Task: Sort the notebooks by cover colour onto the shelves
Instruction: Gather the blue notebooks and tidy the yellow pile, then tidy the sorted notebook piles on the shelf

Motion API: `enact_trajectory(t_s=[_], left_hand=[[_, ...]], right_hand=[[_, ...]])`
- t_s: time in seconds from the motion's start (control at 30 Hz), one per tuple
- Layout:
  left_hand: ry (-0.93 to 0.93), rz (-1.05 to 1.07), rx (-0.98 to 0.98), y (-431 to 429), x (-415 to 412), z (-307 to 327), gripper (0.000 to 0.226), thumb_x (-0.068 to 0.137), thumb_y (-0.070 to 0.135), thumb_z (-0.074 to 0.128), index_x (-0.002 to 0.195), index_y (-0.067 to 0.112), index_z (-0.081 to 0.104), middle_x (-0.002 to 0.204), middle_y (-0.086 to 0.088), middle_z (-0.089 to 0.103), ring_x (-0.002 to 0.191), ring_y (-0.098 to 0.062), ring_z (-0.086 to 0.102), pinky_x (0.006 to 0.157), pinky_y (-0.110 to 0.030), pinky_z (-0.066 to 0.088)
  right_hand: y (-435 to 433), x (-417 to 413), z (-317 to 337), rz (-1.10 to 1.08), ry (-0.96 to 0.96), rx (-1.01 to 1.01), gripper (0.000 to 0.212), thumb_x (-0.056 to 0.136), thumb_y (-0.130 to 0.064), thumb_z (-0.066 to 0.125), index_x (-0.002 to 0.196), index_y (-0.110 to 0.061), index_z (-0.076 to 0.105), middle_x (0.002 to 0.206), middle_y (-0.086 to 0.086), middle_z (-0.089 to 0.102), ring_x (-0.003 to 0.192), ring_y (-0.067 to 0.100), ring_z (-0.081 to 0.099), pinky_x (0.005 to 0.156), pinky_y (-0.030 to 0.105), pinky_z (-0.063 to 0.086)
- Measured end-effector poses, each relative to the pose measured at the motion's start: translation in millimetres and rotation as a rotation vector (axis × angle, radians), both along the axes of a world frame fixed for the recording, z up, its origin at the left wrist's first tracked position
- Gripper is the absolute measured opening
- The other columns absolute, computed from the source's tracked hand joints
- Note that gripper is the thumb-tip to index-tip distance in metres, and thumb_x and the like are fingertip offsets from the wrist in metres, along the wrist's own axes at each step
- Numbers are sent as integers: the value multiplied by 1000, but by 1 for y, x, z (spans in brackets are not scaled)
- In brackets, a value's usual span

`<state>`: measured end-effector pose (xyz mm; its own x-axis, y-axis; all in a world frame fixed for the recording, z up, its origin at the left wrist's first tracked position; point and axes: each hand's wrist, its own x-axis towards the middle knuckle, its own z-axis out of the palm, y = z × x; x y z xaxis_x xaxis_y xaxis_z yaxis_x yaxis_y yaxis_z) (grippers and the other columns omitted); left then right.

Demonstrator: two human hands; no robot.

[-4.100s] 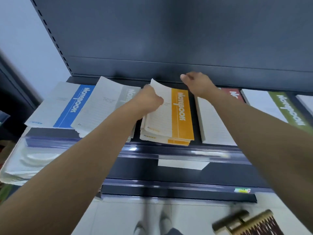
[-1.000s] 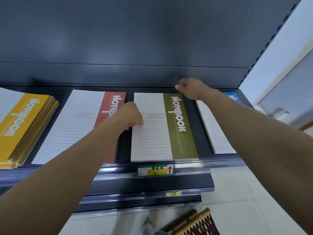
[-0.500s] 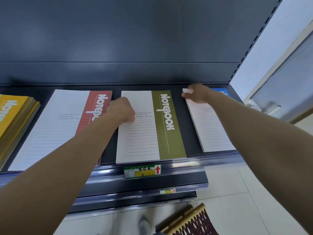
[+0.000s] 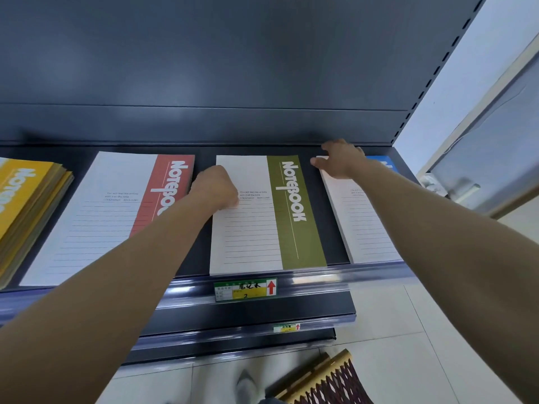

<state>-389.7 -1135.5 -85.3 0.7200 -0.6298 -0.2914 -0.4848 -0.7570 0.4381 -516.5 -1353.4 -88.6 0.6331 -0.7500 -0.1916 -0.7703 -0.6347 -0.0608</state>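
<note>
Both hands have travelled toward three o'clock along the dark grey metal shelf (image 4: 331,228) over the last few seconds, off the thick stack of yellow-banded paper notebooks (image 4: 26,196) that now sits at nine o'clock; in the last half second they have barely shifted. My left hand (image 4: 215,186) rests curled, knuckles up, on the nine-o'clock edge of the flat white paper notebook with the olive-green band (image 4: 291,237), which lies at the centre of the shelf; its fingers are hidden under the fist, so I cannot tell whether they grip that edge or merely press it. My right hand (image 4: 341,161) is at the twelve-o'clock corner of the white paper notebook with the blue band (image 4: 364,225), at three o'clock from the olive one; thumb and forefinger look closed narrowly on that corner. The white paper notebook with the red band (image 4: 110,217) lies at nine o'clock, apart from the olive one.

I judge these single notebooks light, thin and floppy; a smooth cover should slide easily on painted steel; a corner pinch will bend the sheet, so I would slip fingers under the banded spine side, likely the stiffest part, and lift clear of the front rail.
</note>
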Motion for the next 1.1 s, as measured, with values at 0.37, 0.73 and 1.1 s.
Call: enact_trajectory(t_s=[0.37,0.73,1.1], left_hand=[[-159,-183,-368,55,13,78,45,89,17,61,131,8,49,122,-9,58,109,-26,55,87,-29,43],[-349,-253,-444,205,61,148,37,93,16,58,129,12,54,125,-6,59,115,-19,55,94,-25,39],[-497,-336,-447,330,79,173,37,95,19,55,131,17,53,125,-3,56,116,-18,54,100,-33,41]], right_hand=[[118,45,93,314,-198,-105,37,97,-43,44,105,-10,59,110,10,61,102,31,58,82,38,48],[294,70,178,376,-347,-302,41,96,-39,49,124,-10,56,126,12,56,113,32,54,95,43,46],[434,85,210,360,-444,-430,41,97,-37,48,126,-9,55,127,12,55,115,31,52,94,41,43]])
